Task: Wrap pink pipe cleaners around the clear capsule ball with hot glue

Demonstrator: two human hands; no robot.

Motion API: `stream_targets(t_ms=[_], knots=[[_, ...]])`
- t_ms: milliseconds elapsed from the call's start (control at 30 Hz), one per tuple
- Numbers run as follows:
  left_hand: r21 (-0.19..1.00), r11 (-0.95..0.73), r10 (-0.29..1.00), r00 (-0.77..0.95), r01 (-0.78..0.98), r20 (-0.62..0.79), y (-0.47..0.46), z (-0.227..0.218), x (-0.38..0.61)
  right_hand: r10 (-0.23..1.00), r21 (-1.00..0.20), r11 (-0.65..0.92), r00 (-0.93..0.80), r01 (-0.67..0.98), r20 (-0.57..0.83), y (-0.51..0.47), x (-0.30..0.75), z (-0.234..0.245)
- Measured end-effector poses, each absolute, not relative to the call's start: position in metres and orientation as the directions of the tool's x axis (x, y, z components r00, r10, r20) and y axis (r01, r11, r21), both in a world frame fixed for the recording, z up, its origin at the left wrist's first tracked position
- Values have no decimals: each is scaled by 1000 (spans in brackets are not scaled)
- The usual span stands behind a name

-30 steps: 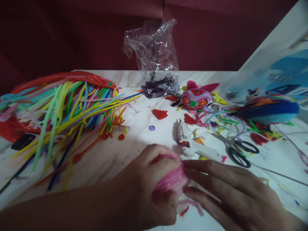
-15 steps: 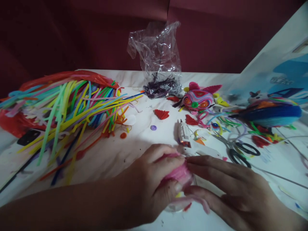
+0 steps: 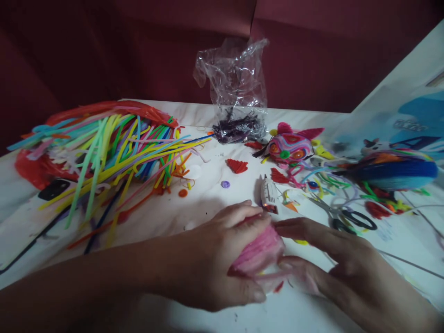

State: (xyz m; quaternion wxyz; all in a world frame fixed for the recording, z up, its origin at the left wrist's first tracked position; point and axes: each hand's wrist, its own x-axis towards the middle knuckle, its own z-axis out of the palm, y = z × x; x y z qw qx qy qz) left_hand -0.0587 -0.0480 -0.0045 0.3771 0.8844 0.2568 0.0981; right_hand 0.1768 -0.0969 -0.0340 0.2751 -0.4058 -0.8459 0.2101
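My left hand [image 3: 222, 259] is wrapped around a pink ball wound from fuzzy pipe cleaners [image 3: 258, 249], low in the middle of the view. My right hand [image 3: 333, 259] meets it from the right, with its forefinger and thumb pressed against the pink ball and a loose pink strand [image 3: 274, 276] under the thumb. Just behind the hands lies a white glue gun [image 3: 268, 196] with a small lit lamp. A finished multicoloured pipe-cleaner figure [image 3: 289, 147] sits further back.
A big heap of coloured pipe cleaners [image 3: 114, 152] covers the left of the white table [image 3: 208, 203]. A clear plastic bag [image 3: 237, 88] stands at the back. Black-handled scissors [image 3: 347, 217], a blue wound bundle [image 3: 391, 169], red scraps [image 3: 237, 165] and a dark phone [image 3: 53, 188] lie around.
Both hands have moved slightly up and right with the pink ball, and the right hand's fingers have closed tighter against it. The view has shifted a little.
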Motion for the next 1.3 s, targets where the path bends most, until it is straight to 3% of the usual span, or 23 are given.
stream_targets(t_ms=[67, 200, 367, 467, 567, 733, 867, 1300], knots=[[694, -595, 549, 836, 406, -18, -49, -7, -58, 804, -460, 590, -533, 663, 264, -102, 184, -31], [660, -638, 533, 846, 396, 9, -54, -10, -56, 715, -264, 687, -563, 677, 414, -108, 188, -28], [637, -676, 523, 850, 371, 60, -56, -11, -56, 614, -477, 781, -636, 404, 467, -101, 173, -32], [628, -687, 519, 851, 365, 73, -56, -12, -56, 664, -603, 708, -639, 368, 389, -101, 168, -33], [628, -677, 537, 841, 384, 64, -56, -13, -55, 733, -597, 654, -583, 464, 350, -104, 167, -31], [624, -684, 539, 838, 379, 82, -59, -12, -52, 651, -665, 691, -645, 284, 400, -97, 168, -35], [639, -676, 541, 836, 367, 92, -60, -12, -51, 673, -691, 673, -605, 264, 425, -93, 168, -42], [726, -604, 615, 772, 330, 161, -63, -13, -48, 860, -803, 394, -488, 447, 151, -107, 169, -41]])
